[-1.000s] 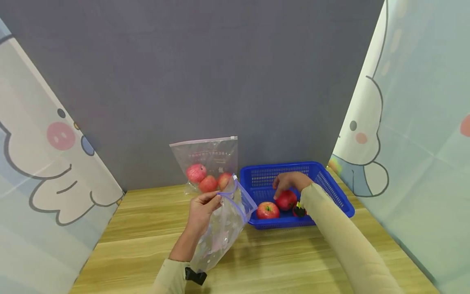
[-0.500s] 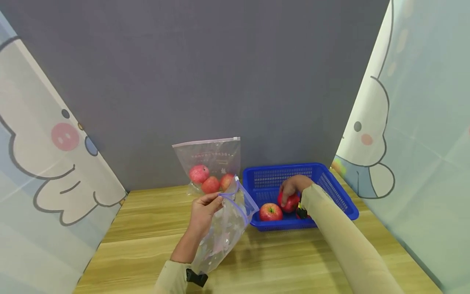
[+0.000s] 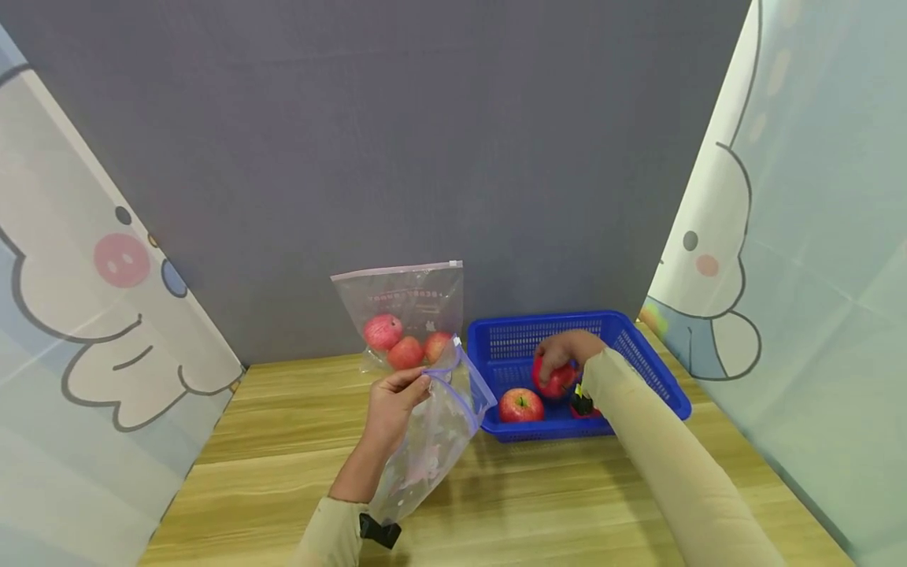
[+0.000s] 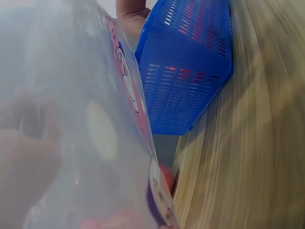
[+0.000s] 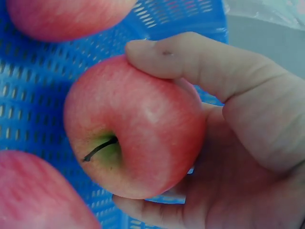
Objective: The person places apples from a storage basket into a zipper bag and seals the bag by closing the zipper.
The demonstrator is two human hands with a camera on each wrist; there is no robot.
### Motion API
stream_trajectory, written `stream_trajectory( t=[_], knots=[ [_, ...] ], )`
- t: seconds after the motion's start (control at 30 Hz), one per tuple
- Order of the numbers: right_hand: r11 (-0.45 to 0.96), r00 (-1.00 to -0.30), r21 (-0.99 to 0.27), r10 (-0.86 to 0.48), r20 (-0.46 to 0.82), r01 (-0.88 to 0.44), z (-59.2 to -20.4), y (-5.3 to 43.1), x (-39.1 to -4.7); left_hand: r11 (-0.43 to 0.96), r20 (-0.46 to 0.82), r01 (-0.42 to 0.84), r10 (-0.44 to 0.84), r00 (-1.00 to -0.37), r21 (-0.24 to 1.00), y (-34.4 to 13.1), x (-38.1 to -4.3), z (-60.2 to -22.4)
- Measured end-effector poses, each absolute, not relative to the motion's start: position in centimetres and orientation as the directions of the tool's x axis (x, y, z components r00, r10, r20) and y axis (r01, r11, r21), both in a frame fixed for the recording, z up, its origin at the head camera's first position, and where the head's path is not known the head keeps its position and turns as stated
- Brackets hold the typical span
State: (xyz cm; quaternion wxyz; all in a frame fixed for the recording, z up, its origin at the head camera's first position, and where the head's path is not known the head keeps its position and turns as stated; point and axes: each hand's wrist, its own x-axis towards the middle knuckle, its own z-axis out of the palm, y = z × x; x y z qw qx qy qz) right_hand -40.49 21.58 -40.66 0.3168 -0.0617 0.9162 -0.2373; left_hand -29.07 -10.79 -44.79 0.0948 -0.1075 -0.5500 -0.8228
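Observation:
My left hand (image 3: 390,409) pinches the upper edge of a clear zip bag (image 3: 431,445) with a purple closure. The bag hangs slanted over the table, its mouth partly spread toward the basket, and it fills much of the left wrist view. Inside the blue basket (image 3: 538,323), my right hand (image 3: 567,350) grips a red apple (image 5: 138,129), thumb on one side and fingers on the other. In the right wrist view its stem faces the camera. Another apple (image 3: 521,405) lies in the basket's front left, and one more is partly hidden behind the right wrist's black camera mount.
Behind the left hand, a second zip bag (image 3: 400,295) with several apples (image 3: 405,353) stands against the grey backdrop (image 3: 425,142). Wood-grain table (image 3: 283,441) lies under everything. Cartoon-printed curtains (image 3: 85,315) flank both sides.
The right hand has closed its fingers and thumb round the apple in the basket and raised it slightly. The left hand and its bag stay nearly still.

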Motion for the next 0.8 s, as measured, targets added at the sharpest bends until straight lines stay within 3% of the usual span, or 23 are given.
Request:
stream_trajectory(
  t=[0.43,0.8],
  knots=[
    [0.820,-0.806,-0.507,-0.477,-0.350,-0.265,-38.3,19.5,-39.3,-0.357,0.273,0.272,-0.048,-0.961,0.893,-10.5,-28.6,-44.9],
    [0.680,-0.810,-0.590,-0.582,-0.073,-0.435,-34.8,16.9,-36.0,-0.377,0.242,0.251,-0.073,-0.968,0.891,-9.9,-28.4,-44.8]
  ],
)
